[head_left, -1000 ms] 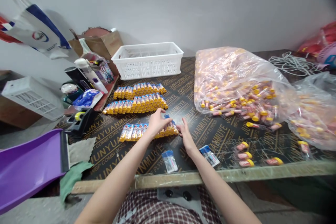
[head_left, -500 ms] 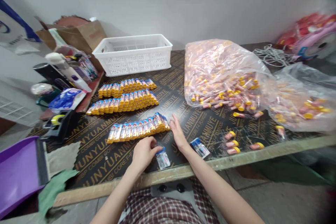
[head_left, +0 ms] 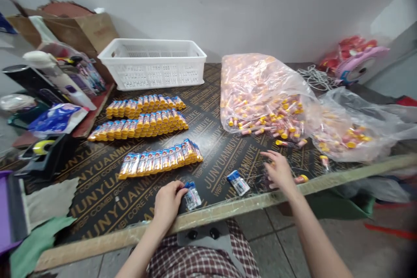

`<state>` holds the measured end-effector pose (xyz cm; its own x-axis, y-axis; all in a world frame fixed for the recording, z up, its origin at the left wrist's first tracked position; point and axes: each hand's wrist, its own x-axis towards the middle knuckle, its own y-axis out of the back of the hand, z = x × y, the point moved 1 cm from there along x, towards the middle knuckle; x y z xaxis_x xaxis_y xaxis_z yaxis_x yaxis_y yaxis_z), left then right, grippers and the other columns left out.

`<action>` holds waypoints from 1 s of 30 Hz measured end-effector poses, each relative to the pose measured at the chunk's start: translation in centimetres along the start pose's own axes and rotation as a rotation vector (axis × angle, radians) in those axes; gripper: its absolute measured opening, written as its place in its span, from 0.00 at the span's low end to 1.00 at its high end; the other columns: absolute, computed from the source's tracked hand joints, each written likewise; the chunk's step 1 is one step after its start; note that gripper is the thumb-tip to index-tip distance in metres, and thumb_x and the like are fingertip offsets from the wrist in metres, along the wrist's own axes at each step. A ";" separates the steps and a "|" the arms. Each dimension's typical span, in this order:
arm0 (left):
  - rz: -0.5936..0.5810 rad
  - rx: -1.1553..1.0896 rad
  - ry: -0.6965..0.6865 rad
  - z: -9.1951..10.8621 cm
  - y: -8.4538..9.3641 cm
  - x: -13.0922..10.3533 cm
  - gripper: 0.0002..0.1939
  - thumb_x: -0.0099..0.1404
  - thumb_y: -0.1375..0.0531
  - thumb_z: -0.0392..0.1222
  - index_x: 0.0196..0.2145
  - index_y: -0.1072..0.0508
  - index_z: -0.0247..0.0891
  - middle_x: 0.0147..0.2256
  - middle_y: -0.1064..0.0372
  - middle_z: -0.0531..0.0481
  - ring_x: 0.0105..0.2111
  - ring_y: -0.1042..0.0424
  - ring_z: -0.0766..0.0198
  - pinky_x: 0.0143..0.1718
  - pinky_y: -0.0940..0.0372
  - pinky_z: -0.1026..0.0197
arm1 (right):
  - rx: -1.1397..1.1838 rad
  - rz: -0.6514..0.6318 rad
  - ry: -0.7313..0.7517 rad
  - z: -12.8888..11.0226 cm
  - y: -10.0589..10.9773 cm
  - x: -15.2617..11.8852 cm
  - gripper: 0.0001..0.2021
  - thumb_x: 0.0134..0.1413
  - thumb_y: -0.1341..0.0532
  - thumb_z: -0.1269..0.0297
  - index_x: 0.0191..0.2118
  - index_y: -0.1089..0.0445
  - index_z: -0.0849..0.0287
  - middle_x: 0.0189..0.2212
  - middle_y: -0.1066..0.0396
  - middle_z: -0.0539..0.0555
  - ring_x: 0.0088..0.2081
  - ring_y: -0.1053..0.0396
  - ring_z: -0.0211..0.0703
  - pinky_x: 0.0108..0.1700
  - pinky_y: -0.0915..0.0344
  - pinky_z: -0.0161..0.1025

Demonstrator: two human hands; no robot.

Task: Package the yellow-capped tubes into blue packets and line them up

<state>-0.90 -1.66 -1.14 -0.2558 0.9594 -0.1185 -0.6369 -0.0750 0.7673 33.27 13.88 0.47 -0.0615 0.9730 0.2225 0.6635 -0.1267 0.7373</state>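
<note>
Near the table's front edge, my left hand (head_left: 169, 202) pinches the corner of a small blue-topped clear packet (head_left: 193, 196). Farther right, my right hand (head_left: 276, 169) reaches over the small yellow-capped tubes, fingers apart, and partly hides them. One such tube (head_left: 301, 179) shows just right of its wrist. Between my hands lies another blue-topped packet (head_left: 238, 183). A row of blue and yellow tubes (head_left: 161, 160) lies beyond my left hand, with two more stacked rows (head_left: 140, 125) behind it.
A white plastic basket (head_left: 156, 69) stands by the wall. Clear bags of pink and yellow tubes (head_left: 260, 91) fill the right side. A tape dispenser (head_left: 44, 152), bottles (head_left: 48, 74) and a cardboard box (head_left: 94, 32) are at the left. A pink fan (head_left: 361, 65) sits at the back right.
My right hand has left the end of the front tube row and moved right to the small yellow-capped tubes. My left hand stays at the packet. The camera view has shifted right.
</note>
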 end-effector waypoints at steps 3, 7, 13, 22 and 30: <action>0.049 -0.023 -0.001 0.1 -0.1 -0.2 0.02 0.59 0.43 0.38 0.31 0.30 0.40 0.28 0.29 0.51 0.29 0.31 0.62 0.32 0.44 0.63 | 0.011 -0.153 -0.020 4.5 1.9 1.1 0.13 0.40 0.39 0.60 0.33 0.23 0.57 0.40 0.28 0.62 0.51 0.36 0.60 0.53 0.42 0.55; 0.140 -0.062 -0.041 0.5 0.1 -0.1 0.06 0.54 0.40 0.36 0.23 0.34 0.39 0.25 0.33 0.52 0.28 0.34 0.63 0.31 0.44 0.64 | -0.001 -0.393 0.005 7.5 2.2 2.0 0.20 0.40 0.39 0.47 0.34 0.23 0.58 0.39 0.26 0.62 0.52 0.36 0.61 0.53 0.41 0.53; 0.108 -0.771 0.175 1.0 0.4 0.4 0.12 0.54 0.39 0.44 0.25 0.40 0.39 0.17 0.39 0.59 0.19 0.37 0.68 0.25 0.40 0.65 | -0.135 -0.377 0.115 7.1 1.1 2.0 0.24 0.47 0.46 0.40 0.25 0.28 0.57 0.29 0.28 0.59 0.36 0.31 0.54 0.42 0.37 0.50; -0.009 -1.412 0.480 3.2 0.3 0.6 0.15 0.41 0.29 0.37 0.28 0.27 0.31 0.26 0.26 0.48 0.24 0.29 0.69 0.28 0.33 0.68 | 0.311 0.117 -0.068 -3.6 -0.6 -2.1 0.17 0.46 0.37 0.48 0.35 0.30 0.57 0.30 0.29 0.52 0.30 0.31 0.42 0.32 0.34 0.38; 0.090 -1.512 0.558 4.1 -0.2 0.8 0.15 0.41 0.28 0.42 0.23 0.26 0.31 0.22 0.27 0.49 0.21 0.29 0.69 0.25 0.32 0.69 | 0.507 -0.060 0.201 -13.5 -4.4 -9.2 0.12 0.56 0.42 0.66 0.46 0.28 0.51 0.42 0.33 0.55 0.43 0.32 0.44 0.43 0.32 0.41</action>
<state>2.00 0.25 1.19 -0.3341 0.7491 -0.5720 -0.6169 -0.6326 -0.4682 20.89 2.84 3.80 -0.2188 0.9131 0.3440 0.9276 0.0852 0.3638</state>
